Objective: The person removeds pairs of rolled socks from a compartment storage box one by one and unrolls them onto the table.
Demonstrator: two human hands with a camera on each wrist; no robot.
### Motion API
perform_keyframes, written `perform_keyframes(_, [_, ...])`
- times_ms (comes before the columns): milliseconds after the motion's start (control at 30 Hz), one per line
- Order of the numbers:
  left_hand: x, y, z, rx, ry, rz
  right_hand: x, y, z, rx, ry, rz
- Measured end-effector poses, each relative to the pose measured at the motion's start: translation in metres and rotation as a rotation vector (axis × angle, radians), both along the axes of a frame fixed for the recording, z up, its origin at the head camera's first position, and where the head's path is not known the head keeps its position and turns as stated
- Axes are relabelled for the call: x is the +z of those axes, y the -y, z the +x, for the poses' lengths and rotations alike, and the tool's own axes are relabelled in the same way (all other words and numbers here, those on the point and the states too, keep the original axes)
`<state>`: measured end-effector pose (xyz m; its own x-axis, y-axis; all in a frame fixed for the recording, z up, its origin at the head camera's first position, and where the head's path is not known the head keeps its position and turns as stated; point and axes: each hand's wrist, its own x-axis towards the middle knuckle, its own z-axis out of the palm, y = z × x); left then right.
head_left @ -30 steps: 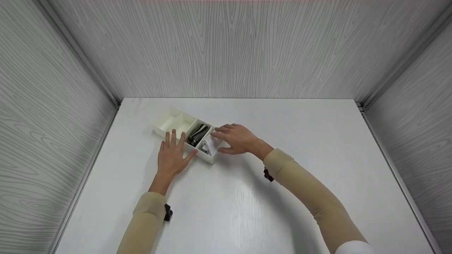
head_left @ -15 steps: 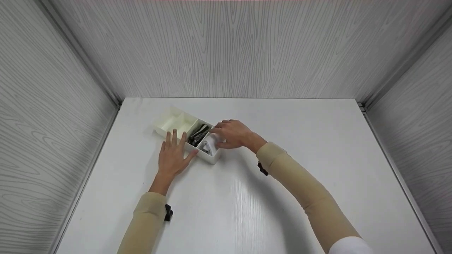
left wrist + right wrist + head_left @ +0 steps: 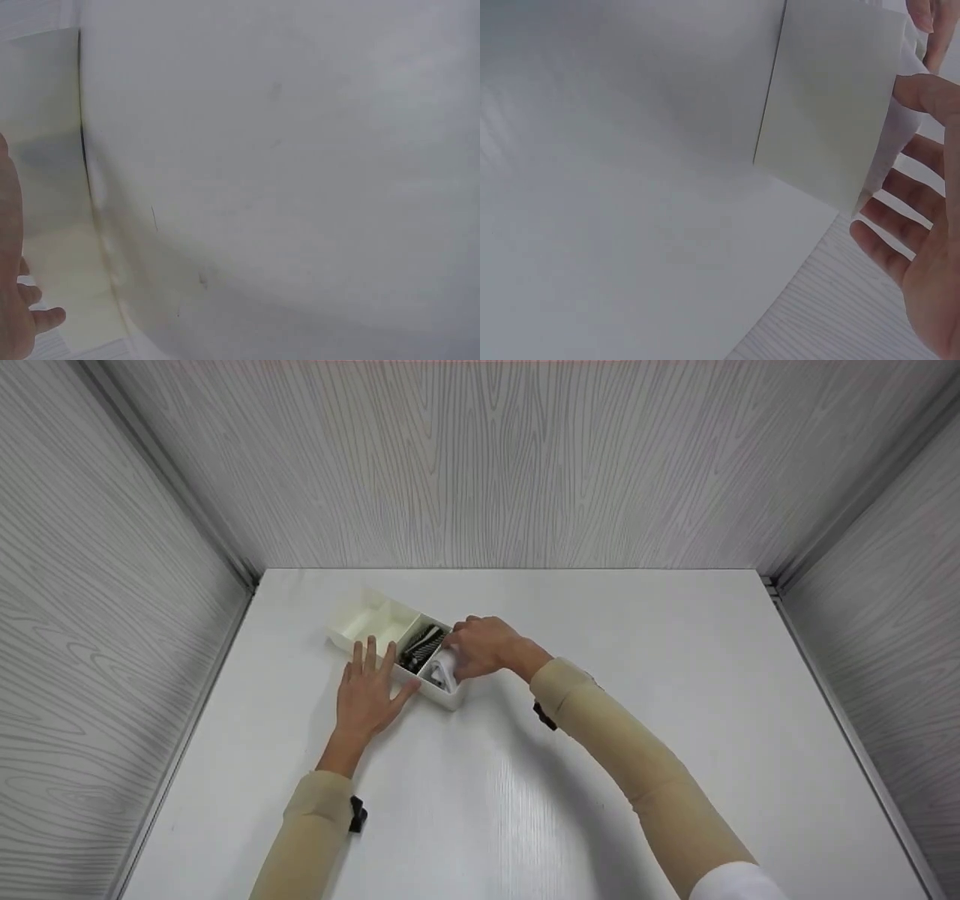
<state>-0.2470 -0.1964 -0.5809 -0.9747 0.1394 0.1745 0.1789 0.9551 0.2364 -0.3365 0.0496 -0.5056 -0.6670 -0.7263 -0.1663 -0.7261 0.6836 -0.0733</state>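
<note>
An off-white, rectangular, plastic-looking divided box point(image 3: 450, 699) sits toward 11 o'clock on the smooth white tabletop point(image 3: 480, 787), its long axis running from 10 o'clock to 4 o'clock. Thin partitions cut it into compartments. The one at the 10 o'clock end shows its bare pale floor. The middle compartment holds a black-and-white striped, soft-looking bundle point(image 3: 424, 648), packed in lengthwise across it. In the compartment at the 4 o'clock end lies a folded white, soft-looking bundle point(image 3: 443, 665) with a grey-dark mark on its near end; the right wrist view shows some of it standing above the rim.

The right hand point(image 3: 487, 647) comes in from 4 o'clock, its thumb and fingers curved around the white bundle on opposite sides; how firmly they press cannot be told. The left hand point(image 3: 366, 701) lies along the box's near long wall, fingers spread and straight toward 12 o'clock, thumb out toward 2 o'clock. Both forearms wear tan sleeves point(image 3: 300, 840), each with a small black device point(image 3: 358, 814) at the wrist.
</note>
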Motion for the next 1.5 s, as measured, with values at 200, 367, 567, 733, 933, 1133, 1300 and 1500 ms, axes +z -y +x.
perform_keyframes(200, [-0.001,0.001,0.000,0.007,0.018,0.010,0.002,0.006,-0.001,-0.030,0.066,0.018])
perform_keyframes(367, [-0.002,0.000,0.000,0.005,0.017,0.019,0.004,0.006,-0.001,-0.066,0.126,0.008])
perform_keyframes(567, [-0.002,-0.001,0.000,0.004,0.009,0.014,0.008,0.009,-0.001,-0.100,0.165,0.025])
perform_keyframes(733, [-0.003,-0.001,0.000,0.004,-0.014,0.013,0.007,0.011,-0.003,-0.099,0.159,0.043])
perform_keyframes(933, [-0.002,-0.001,0.001,0.001,-0.022,-0.019,0.000,0.009,-0.003,-0.082,0.118,0.030])
perform_keyframes(1133, [-0.002,-0.001,0.000,0.001,-0.030,-0.031,-0.007,0.005,-0.003,-0.063,0.056,-0.015])
perform_keyframes(1300, [-0.002,-0.001,0.000,0.000,-0.023,-0.021,-0.009,0.002,-0.002,-0.049,0.027,-0.047])
perform_keyframes(1500, [-0.002,-0.001,0.000,0.009,0.002,-0.006,-0.008,-0.002,-0.001,-0.023,-0.001,-0.104])
